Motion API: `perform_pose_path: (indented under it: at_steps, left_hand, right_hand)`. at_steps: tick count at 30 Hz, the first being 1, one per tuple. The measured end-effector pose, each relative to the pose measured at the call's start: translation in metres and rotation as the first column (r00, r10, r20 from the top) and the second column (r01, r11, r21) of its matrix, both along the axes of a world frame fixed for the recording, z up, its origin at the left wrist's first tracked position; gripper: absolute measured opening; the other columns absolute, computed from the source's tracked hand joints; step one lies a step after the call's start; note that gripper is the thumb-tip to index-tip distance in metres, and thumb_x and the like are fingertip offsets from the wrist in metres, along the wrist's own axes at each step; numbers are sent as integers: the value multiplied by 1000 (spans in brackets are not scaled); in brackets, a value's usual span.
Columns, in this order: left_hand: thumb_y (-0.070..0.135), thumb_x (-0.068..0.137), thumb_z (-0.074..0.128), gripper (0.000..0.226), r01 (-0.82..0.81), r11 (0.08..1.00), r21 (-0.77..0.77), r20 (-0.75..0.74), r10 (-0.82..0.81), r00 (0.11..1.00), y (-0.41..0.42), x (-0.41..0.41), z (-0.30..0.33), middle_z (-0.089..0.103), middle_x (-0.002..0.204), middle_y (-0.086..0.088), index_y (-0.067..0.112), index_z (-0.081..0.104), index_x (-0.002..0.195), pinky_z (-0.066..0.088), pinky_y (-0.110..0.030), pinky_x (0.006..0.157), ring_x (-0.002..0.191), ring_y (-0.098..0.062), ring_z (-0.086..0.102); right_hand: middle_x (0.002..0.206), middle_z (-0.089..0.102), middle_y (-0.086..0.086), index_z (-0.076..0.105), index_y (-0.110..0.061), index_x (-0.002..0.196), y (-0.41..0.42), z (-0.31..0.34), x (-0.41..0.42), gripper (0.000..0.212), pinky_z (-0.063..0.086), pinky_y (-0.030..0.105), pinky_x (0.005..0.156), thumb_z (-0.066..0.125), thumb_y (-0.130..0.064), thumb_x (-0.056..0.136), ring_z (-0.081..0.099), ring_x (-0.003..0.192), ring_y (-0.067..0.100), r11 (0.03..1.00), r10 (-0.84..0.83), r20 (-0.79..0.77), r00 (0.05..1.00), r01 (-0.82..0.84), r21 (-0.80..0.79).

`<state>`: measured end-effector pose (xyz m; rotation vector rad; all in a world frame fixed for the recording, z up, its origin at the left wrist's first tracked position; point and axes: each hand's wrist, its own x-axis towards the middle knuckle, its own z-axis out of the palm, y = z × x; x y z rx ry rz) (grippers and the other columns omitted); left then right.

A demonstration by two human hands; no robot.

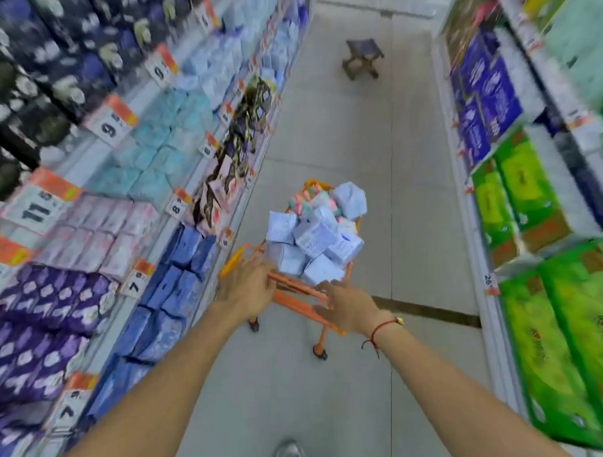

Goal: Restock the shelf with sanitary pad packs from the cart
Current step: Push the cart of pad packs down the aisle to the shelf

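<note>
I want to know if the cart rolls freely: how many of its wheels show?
2. One wheel sits below the left hand; the other wheel is under the cart's near right corner. The front wheels are hidden by the cart.

Pale blue sanitary pad packs [314,241] lie heaped, seemingly loosely, in the orange cart [295,290] beside the left shelf [175,185].

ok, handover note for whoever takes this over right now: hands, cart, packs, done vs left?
Left hand: on the orange cart handle, grip unclear through blur.
Right hand: open, over the handle's right end, holding nothing.
Pad packs: heaped in the cart, mid-aisle beside the pad shelf on the left.
Done: nothing visibly shelved.
Left: move packs from cart to shelf.
</note>
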<state>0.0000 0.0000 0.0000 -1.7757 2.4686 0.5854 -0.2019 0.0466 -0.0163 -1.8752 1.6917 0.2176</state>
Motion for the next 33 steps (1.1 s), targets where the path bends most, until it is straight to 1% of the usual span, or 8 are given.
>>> perform_pose_path:
  at_steps: [4,6,8,13,18,22,25,33]
  left_hand:
    - [58,94,31,59,124,982,142,148,-145,978,-10,11,-62,31,153,4,29,34,145,21,-37,114,143,-17,24]
    - [71,82,9,81,146,972,185,198,-182,963,-14,13,-84,20,158,6,30,20,150,10,-42,117,147,-17,13]
    - [70,72,-4,90,143,970,195,232,-187,955,-18,17,-100,17,159,5,30,14,151,3,-46,118,147,-18,11]
    - [73,65,-21,105,167,979,119,212,-189,959,-27,15,-121,40,144,-1,31,39,140,1,-49,118,139,-22,27]
    - [73,69,-4,87,90,973,212,114,-117,987,-51,-6,-122,43,131,2,34,42,130,-4,-44,117,132,-21,29]
    - [61,93,28,47,47,969,242,80,-68,994,-83,-27,-126,40,133,3,35,42,130,-5,-42,118,135,-20,26]
    - [60,94,28,46,37,968,246,85,-60,995,-112,-40,-127,40,134,3,36,41,130,-3,-42,118,135,-21,26]
    - [60,94,27,48,13,967,254,112,-43,993,-202,-74,-127,38,136,1,34,38,133,1,-43,118,135,-23,24]
  right_hand:
    - [145,39,4,27,-22,145,10,-63,17,61,7,44,111,41,-52,94,33,136,26,996,75,-74,994,-71,57]
    - [143,39,4,20,-22,148,13,-85,22,58,14,43,112,35,-48,98,37,133,27,997,47,-63,997,-43,68]
    - [139,41,4,15,-23,150,11,-97,22,54,25,40,108,30,-40,101,41,128,27,999,44,-91,995,-44,9]
    - [128,47,3,21,-28,147,2,-105,10,46,37,38,92,29,-31,102,49,114,27,996,65,-43,997,-68,-59]
    - [125,51,-1,25,-31,145,-28,-114,-19,46,36,36,92,23,-41,100,50,113,24,987,118,-85,989,-127,-97]
    - [122,54,-4,31,-34,141,-63,-117,-39,78,34,35,95,-8,-61,79,52,115,22,985,83,-88,993,-95,-143]
    - [121,54,-3,32,-33,141,-94,-118,-52,86,32,36,94,-14,-67,77,53,113,23,979,86,-87,992,-100,-178]
    - [120,54,-3,29,-35,140,-193,-122,-91,80,33,38,96,-11,-61,76,52,114,25,973,125,-82,989,-139,-184]
